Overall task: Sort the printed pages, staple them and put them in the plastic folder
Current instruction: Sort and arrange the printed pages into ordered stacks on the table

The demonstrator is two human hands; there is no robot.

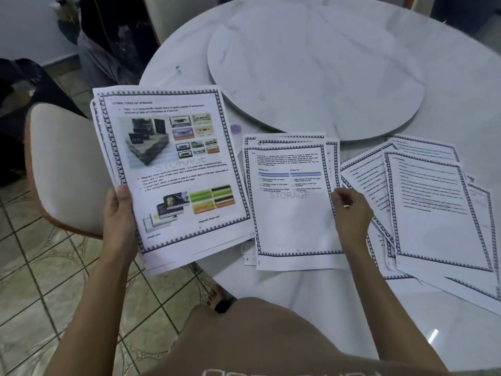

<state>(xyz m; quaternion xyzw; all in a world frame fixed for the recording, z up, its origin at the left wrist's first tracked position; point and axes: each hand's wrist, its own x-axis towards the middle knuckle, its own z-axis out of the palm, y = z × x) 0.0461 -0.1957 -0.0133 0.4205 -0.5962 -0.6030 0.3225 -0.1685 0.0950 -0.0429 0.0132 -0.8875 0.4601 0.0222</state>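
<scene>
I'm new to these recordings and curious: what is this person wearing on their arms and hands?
Nothing that shows. Both forearms are bare, with no sleeves, watch or bracelets, and the left hand and right hand wear no gloves. A small glint on a right finger is too blurred to identify.

On the table (339, 308), a pile of pages (292, 218) lies left of a fanned spread (439, 213), both before the turntable (311, 71). Left of them, a held stack (173, 169) overlaps the table's edge, right of a chair (67, 169).

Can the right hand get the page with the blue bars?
Probably yes. The right hand is right at the edge of that page, which tops the middle pile with nothing lying on it.
</scene>
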